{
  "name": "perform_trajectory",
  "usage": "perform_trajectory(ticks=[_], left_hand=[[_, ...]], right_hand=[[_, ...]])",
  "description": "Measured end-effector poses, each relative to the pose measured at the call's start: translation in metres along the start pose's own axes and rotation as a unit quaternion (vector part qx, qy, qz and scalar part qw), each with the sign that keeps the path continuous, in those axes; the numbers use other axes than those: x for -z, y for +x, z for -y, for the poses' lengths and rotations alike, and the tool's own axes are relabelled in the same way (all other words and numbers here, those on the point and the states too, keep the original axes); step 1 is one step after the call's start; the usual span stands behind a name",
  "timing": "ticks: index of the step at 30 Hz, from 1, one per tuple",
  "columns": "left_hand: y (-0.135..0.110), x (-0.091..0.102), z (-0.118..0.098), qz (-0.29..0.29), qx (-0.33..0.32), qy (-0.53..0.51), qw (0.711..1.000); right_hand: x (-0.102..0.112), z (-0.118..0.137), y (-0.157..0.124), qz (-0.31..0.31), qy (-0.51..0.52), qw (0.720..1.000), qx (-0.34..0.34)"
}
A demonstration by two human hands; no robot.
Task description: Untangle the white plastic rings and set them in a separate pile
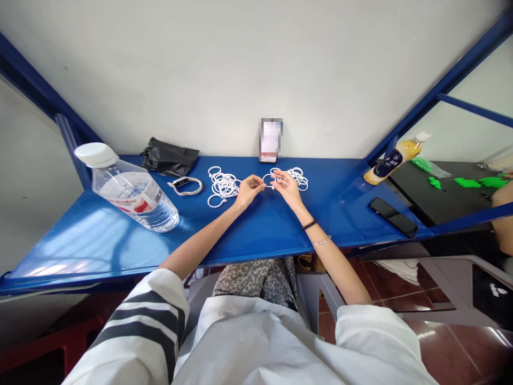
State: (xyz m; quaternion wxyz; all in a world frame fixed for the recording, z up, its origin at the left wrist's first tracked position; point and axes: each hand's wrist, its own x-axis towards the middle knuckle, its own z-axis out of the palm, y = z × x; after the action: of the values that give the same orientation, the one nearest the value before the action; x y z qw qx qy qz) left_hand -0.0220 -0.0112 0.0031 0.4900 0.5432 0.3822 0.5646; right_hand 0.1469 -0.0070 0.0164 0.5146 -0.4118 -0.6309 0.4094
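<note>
White sleeves, the left one with dark stripes [140,315], fill the bottom of the view, with patterned fabric over the lap between them. Beyond lies a glossy blue table [120,240] set against a plain white wall and framed by blue metal bars; red tile floor shows beneath on the right.

Both hands meet above the middle of the table. The left hand [249,190] and the right hand [285,184] each pinch one side of a single white ring [268,179], fingers closed on it, though how the ring's ends sit is too small to tell. A pile of white rings [222,186] lies just left of the left hand; a smaller heap [298,176] lies just behind the right hand.

A water bottle [128,190] stands far left, a watch [185,185] beside the pile, a phone [393,216] far right.
</note>
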Motion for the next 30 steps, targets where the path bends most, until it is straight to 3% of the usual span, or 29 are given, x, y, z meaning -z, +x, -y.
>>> perform_trajectory(ticks=[18, 30], left_hand=[[-0.0030, -0.0012, -0.0001, 0.030, 0.003, 0.006, 1.000], [-0.0047, -0.0043, 0.0005, 0.022, -0.048, 0.076, 0.996]], right_hand=[[0.0004, -0.0014, 0.0006, -0.004, 0.018, 1.000, -0.006], [0.0002, -0.0047, 0.0018, -0.002, -0.001, 1.000, -0.016]])
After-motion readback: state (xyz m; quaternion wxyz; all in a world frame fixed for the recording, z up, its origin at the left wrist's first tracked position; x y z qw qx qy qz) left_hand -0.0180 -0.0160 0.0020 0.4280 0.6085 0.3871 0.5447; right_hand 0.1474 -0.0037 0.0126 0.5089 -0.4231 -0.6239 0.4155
